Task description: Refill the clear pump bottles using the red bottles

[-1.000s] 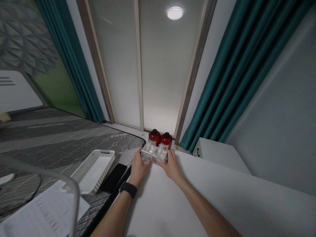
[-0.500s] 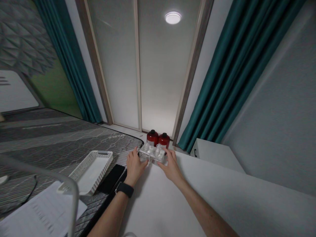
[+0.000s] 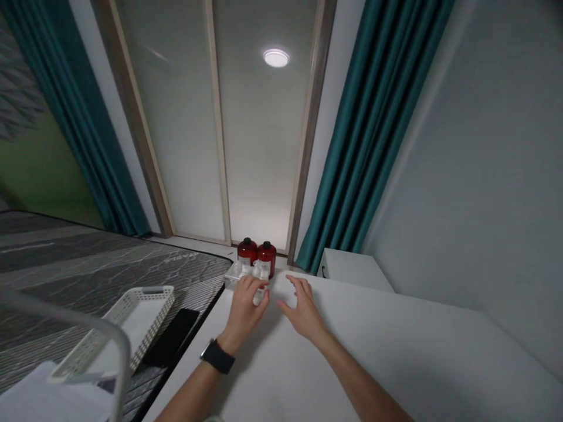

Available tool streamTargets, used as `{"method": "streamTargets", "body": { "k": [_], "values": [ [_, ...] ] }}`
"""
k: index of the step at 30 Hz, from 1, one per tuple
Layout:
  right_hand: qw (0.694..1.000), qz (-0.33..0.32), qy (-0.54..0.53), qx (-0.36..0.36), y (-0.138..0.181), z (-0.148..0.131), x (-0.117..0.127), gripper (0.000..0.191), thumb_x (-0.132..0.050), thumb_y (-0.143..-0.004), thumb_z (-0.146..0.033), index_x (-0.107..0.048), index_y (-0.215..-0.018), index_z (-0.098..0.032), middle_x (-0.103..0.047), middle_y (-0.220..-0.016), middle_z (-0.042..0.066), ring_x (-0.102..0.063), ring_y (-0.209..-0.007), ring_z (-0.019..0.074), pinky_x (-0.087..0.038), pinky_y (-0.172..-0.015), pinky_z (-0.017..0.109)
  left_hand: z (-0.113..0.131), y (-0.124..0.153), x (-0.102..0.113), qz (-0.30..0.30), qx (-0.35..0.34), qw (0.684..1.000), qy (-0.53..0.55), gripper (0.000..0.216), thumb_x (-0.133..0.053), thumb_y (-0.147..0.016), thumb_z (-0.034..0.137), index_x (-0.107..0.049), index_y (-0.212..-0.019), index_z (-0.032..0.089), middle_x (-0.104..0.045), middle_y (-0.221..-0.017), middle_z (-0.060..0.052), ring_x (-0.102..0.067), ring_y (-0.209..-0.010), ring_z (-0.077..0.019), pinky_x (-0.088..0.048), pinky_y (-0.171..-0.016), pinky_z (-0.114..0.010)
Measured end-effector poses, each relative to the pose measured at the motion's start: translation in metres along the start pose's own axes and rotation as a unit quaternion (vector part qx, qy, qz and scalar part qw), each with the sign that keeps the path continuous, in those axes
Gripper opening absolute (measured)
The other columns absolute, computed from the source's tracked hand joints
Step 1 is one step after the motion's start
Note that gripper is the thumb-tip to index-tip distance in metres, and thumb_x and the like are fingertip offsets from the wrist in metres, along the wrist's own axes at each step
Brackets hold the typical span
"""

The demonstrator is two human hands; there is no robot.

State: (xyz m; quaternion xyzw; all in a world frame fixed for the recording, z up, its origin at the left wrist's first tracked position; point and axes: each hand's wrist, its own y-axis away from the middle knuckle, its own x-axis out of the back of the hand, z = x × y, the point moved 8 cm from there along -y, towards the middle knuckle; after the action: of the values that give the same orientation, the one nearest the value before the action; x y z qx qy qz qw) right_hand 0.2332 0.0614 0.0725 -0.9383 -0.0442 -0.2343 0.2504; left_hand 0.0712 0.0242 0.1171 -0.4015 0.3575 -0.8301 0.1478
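Note:
A clear plastic box (image 3: 231, 274) with small white bottles or similar items in it stands at the far left corner of the white table (image 3: 299, 375). Directly behind it are two dark red bottles (image 3: 266, 252) with black caps. My left hand (image 3: 245, 305), with a dark watch on the wrist, is just in front of the box and partly covers it. Its thumb and fingers are curved apart with nothing visible between them. To the right, my right hand (image 3: 304, 308) hovers over the table, fingers spread and holding nothing.
Left of the table, a patterned grey mattress (image 3: 185, 264) carries a white perforated basket (image 3: 152, 316), a black flat object (image 3: 173, 337) and paper sheets (image 3: 48, 398). A grey curved tube (image 3: 88, 319) crosses the left foreground. A white cabinet (image 3: 356, 269) stands beyond the table.
Both hands have let go of the clear box and drawn back from it. My right hand is now well apart from it. The camera view has turned to the right.

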Motion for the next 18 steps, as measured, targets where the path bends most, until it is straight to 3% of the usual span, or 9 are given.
{"method": "streamTargets", "body": {
  "k": [8,18],
  "values": [
    [0.999,0.047,0.024,-0.005,0.029,-0.001,0.059,0.045,-0.061,-0.081,-0.018,-0.057,-0.125,-0.027,-0.056,-0.120,0.008,-0.052,-0.116,0.0272,-0.047,-0.102,0.048,0.064,-0.007,-0.033,-0.160,-0.073,0.983,0.047,0.012,-0.055,-0.090,0.018,-0.064,-0.096,0.022,-0.065,-0.091,-0.004,-0.060,-0.091,-0.0240,-0.044,-0.082,-0.037],
    [0.997,0.073,0.019,-0.011,0.075,-0.003,0.092,0.029,-0.055,-0.083,-0.019,-0.065,-0.111,-0.024,-0.063,-0.108,0.007,-0.060,-0.105,0.0241,-0.049,-0.095,0.042,0.096,0.025,-0.046,-0.218,-0.100,0.968,0.077,0.012,-0.053,-0.091,0.013,-0.063,-0.094,0.019,-0.065,-0.085,-0.003,-0.060,-0.085,-0.0216,-0.040,-0.078,-0.034]
  ]
}}
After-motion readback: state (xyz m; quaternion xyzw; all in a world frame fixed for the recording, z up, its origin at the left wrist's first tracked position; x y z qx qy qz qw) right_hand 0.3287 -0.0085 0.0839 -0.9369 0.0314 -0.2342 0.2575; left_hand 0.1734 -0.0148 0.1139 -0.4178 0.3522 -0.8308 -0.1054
